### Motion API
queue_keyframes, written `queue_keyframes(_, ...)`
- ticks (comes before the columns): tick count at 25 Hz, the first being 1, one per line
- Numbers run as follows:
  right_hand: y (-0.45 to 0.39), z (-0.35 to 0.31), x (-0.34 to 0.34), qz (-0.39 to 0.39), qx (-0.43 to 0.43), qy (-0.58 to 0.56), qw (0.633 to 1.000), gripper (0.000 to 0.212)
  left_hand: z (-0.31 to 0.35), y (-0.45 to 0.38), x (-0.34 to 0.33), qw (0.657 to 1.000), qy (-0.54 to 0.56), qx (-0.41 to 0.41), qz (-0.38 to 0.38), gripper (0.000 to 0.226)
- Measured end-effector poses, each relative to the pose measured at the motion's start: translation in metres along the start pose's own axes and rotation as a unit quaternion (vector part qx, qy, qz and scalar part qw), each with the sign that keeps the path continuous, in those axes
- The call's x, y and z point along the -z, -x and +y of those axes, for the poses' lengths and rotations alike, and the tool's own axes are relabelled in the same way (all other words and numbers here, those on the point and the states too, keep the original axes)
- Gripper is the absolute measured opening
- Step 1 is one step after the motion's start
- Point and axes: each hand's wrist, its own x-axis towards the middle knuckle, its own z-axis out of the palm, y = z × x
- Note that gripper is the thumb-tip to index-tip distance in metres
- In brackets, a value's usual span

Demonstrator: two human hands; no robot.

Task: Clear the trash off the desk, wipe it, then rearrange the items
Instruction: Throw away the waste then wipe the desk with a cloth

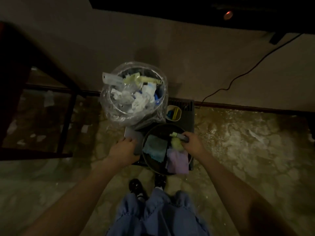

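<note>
At frame centre the lined trash bin (133, 92) sits full, so clearing looks largely done; the left hand (125, 150) grips a grey slab, the right hand (191, 143) pinches an unclear item over the cloth-filled basin (150, 133), wiping apparently ahead.

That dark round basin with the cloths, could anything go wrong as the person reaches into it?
The dark basin sits on a crowded low stand beside an overfull trash bin and a small cup; a nudge could tip either. The left hand grips a grey flat item at the stand's edge, which might slip. The right hand pinches something small; dim light hides it.
</note>
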Motion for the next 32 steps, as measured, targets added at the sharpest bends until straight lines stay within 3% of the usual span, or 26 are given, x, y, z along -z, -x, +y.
queue_keyframes(14,-0.022,0.013,0.000,0.051,0.031,-0.024,0.998,0.033,-0.002,-0.016,-0.041,0.996,0.083,0.024,-0.014,0.057)
queue_keyframes(20,-0.006,0.002,-0.012,0.067,0.060,-0.043,0.995,0.028,-0.011,-0.013,-0.044,0.994,0.100,0.034,-0.029,0.054)
queue_keyframes(27,-0.009,-0.004,-0.028,0.111,0.038,-0.041,0.992,0.022,-0.025,-0.003,-0.050,0.992,0.107,0.045,-0.041,0.049)
queue_keyframes(29,-0.008,-0.001,-0.033,0.054,0.039,-0.012,0.998,0.037,-0.027,-0.001,-0.053,0.991,0.114,0.051,-0.036,0.048)
queue_keyframes(31,-0.005,0.015,-0.051,-0.109,0.047,0.098,0.988,0.069,-0.028,-0.002,-0.058,0.991,0.118,0.050,-0.039,0.050)
queue_keyframes(32,-0.005,0.028,-0.064,-0.178,0.043,0.196,0.963,0.079,-0.029,-0.005,-0.066,0.991,0.117,0.050,-0.042,0.051)
